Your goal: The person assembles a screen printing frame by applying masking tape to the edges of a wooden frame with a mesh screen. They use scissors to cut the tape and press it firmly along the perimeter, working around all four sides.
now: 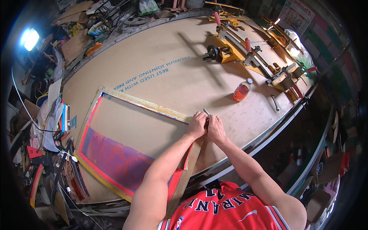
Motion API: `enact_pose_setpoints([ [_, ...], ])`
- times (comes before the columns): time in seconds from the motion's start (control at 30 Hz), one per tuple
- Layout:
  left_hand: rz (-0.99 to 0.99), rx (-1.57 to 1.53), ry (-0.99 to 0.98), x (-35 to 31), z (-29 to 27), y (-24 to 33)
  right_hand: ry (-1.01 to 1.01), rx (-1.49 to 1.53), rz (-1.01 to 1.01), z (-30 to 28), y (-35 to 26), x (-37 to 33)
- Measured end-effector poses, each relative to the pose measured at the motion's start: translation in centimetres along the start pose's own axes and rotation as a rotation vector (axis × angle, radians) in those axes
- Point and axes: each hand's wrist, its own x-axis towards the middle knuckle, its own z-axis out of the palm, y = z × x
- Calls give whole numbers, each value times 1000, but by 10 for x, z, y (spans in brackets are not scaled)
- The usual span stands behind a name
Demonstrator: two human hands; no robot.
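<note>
A wooden screen-printing frame [149, 106] lies on the board-topped table, its lower part covered by purple and reddish mesh [111, 157]. The frame's inner edges are red. Both hands meet at its right corner, close together. My left hand [197, 125] is closed at the end of the frame's far bar, fingers curled and partly hidden. My right hand [216, 129] is closed beside it, touching it or nearly so. Between the two, a short silvery metal piece [206, 111] sticks up, and its lower end is hidden by the fingers.
A bottle of orange-red drink [241, 91] stands to the right of the frame. A small wrench [275, 103] lies near the right edge. Yellow clamping equipment [230, 51] with red handles occupies the far right. Scrap, cables and a bright lamp [30, 39] crowd the left side.
</note>
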Motion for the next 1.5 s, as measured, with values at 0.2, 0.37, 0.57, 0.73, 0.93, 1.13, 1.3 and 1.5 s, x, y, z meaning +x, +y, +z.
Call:
enact_pose_setpoints([
  [0.2,-27,-25,-42,3,-5,1,32,92,121,8,-4,-2],
  [0.37,-20,-26,-62,-1,-2,-3,208,395,269,15,3,-16],
  [0.57,-76,-110,-122,-3,-5,-2,320,488,362,8,15,-38],
  [0.73,-123,13,-143,-2,1,0,291,665,424,7,11,-35],
  [0.93,-111,249,-290,3,6,11,348,352,243,4,8,-29],
  [1.13,-59,89,-335,3,4,4,367,294,255,10,17,-30],
  [1.3,-43,27,-372,6,1,-1,397,425,311,7,15,-33],
  [1.5,-21,-71,-195,6,-8,-7,269,502,299,-7,11,-32],
])
